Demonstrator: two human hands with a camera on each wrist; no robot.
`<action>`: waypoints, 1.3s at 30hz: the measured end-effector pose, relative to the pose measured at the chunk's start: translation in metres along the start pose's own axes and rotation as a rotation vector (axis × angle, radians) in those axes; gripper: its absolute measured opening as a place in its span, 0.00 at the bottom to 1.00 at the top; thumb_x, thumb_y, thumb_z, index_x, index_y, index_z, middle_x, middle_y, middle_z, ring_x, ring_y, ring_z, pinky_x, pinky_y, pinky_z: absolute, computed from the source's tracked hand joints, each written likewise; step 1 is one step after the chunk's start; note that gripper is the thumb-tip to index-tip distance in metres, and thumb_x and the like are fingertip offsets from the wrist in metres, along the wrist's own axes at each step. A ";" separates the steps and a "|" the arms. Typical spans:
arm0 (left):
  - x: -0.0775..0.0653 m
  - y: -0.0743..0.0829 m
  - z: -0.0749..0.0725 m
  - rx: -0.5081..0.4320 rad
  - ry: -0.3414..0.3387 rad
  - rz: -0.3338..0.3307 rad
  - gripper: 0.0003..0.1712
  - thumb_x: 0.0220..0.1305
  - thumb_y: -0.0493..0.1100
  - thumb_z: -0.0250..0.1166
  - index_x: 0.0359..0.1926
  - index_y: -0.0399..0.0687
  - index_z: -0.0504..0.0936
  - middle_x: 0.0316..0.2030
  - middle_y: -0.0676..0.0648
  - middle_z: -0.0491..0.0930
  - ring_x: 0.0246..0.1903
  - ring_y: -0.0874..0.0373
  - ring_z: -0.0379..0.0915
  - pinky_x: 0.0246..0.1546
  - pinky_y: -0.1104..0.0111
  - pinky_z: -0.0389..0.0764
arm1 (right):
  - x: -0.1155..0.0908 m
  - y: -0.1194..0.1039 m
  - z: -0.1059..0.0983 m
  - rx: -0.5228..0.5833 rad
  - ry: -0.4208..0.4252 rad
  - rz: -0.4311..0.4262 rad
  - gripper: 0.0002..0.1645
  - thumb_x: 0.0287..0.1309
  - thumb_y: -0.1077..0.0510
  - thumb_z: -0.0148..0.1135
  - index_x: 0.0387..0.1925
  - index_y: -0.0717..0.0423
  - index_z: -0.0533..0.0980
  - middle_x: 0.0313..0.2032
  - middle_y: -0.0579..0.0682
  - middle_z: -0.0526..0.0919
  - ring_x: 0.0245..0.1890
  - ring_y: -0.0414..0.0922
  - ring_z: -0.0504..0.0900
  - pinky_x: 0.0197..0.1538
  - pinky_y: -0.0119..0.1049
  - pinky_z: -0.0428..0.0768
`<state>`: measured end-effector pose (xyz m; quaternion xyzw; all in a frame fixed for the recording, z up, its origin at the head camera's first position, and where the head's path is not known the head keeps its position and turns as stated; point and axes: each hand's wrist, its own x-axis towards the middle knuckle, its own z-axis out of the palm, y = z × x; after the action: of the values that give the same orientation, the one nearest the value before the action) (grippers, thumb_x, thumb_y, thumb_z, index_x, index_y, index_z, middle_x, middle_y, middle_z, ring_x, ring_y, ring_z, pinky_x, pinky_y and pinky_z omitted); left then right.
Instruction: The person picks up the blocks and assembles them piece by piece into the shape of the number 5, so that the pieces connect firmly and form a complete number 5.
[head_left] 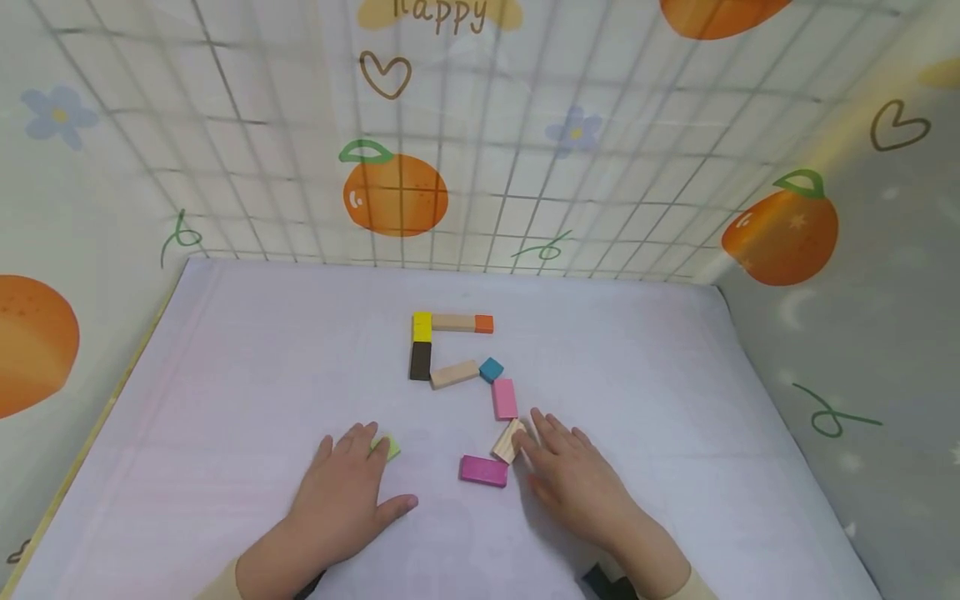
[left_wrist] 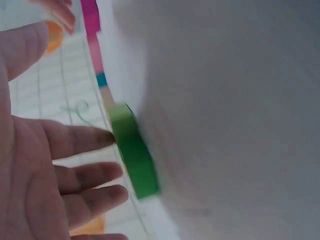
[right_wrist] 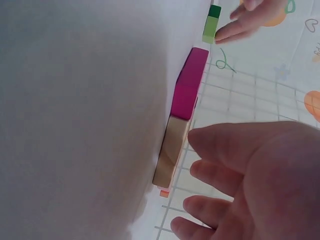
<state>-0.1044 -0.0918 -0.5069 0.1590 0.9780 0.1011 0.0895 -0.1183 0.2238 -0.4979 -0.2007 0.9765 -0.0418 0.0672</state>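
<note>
My left hand (head_left: 341, 500) lies spread low over the white surface, its index fingertip at a green block (head_left: 388, 448) mostly covered in the head view. The left wrist view shows that block's light and dark green faces, with the fingertip at its edge. My right hand (head_left: 573, 483) has loosely extended fingers; its index finger overlaps a plain wooden block (head_left: 506, 442). In the right wrist view the thumb tip is right at the wooden block (right_wrist: 170, 150). A magenta block (head_left: 483, 471) lies beside the wooden block's lower end, and a pink block (head_left: 505, 399) lies beyond its upper end.
Farther back, a bent line continues with a blue cube (head_left: 491, 370), a wooden block (head_left: 454, 374), a black block (head_left: 421, 361), a yellow block (head_left: 422, 327), another wooden block (head_left: 453, 322) and an orange block (head_left: 484, 324). A grid-backed printed sheet (head_left: 480, 183) stands behind the table.
</note>
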 end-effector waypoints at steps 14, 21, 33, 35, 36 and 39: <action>0.006 -0.003 0.004 -0.045 -0.067 0.084 0.52 0.61 0.75 0.60 0.73 0.43 0.68 0.72 0.39 0.67 0.75 0.41 0.57 0.71 0.37 0.58 | -0.001 0.001 0.003 0.007 0.001 -0.005 0.37 0.60 0.49 0.70 0.70 0.44 0.72 0.75 0.55 0.65 0.75 0.58 0.64 0.69 0.63 0.67; 0.013 0.004 0.007 -0.035 -0.057 0.116 0.52 0.59 0.76 0.62 0.72 0.46 0.70 0.63 0.42 0.74 0.66 0.47 0.68 0.69 0.39 0.64 | -0.003 0.003 0.004 0.012 0.011 -0.016 0.37 0.59 0.49 0.70 0.70 0.46 0.72 0.75 0.56 0.65 0.74 0.59 0.65 0.69 0.64 0.68; 0.013 0.011 -0.001 -0.078 0.023 0.178 0.40 0.63 0.71 0.62 0.66 0.52 0.78 0.61 0.49 0.78 0.63 0.51 0.73 0.67 0.46 0.72 | -0.004 0.004 0.006 0.010 0.038 -0.035 0.36 0.61 0.50 0.69 0.69 0.48 0.72 0.74 0.57 0.65 0.74 0.60 0.65 0.69 0.65 0.68; 0.013 0.011 -0.001 -0.071 -0.021 0.191 0.42 0.63 0.72 0.61 0.68 0.51 0.76 0.68 0.47 0.74 0.68 0.50 0.69 0.67 0.46 0.71 | -0.005 0.004 0.006 0.010 0.036 -0.036 0.35 0.61 0.50 0.69 0.69 0.48 0.72 0.74 0.57 0.65 0.74 0.60 0.65 0.69 0.65 0.68; 0.013 0.011 0.000 -0.063 -0.049 0.201 0.43 0.63 0.73 0.61 0.69 0.51 0.75 0.71 0.47 0.71 0.70 0.49 0.67 0.68 0.45 0.69 | -0.005 0.004 0.007 0.011 0.036 -0.037 0.35 0.61 0.50 0.69 0.69 0.48 0.72 0.74 0.57 0.65 0.73 0.60 0.65 0.69 0.65 0.68; 0.013 0.012 0.001 -0.047 -0.124 0.239 0.45 0.63 0.74 0.59 0.72 0.52 0.72 0.74 0.47 0.65 0.73 0.49 0.62 0.70 0.43 0.66 | -0.005 0.004 0.007 0.012 0.036 -0.038 0.35 0.61 0.50 0.69 0.69 0.48 0.72 0.74 0.57 0.66 0.73 0.60 0.66 0.69 0.65 0.68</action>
<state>-0.1128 -0.0765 -0.5072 0.2783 0.9420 0.1240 0.1409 -0.1141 0.2292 -0.5048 -0.2180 0.9733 -0.0524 0.0498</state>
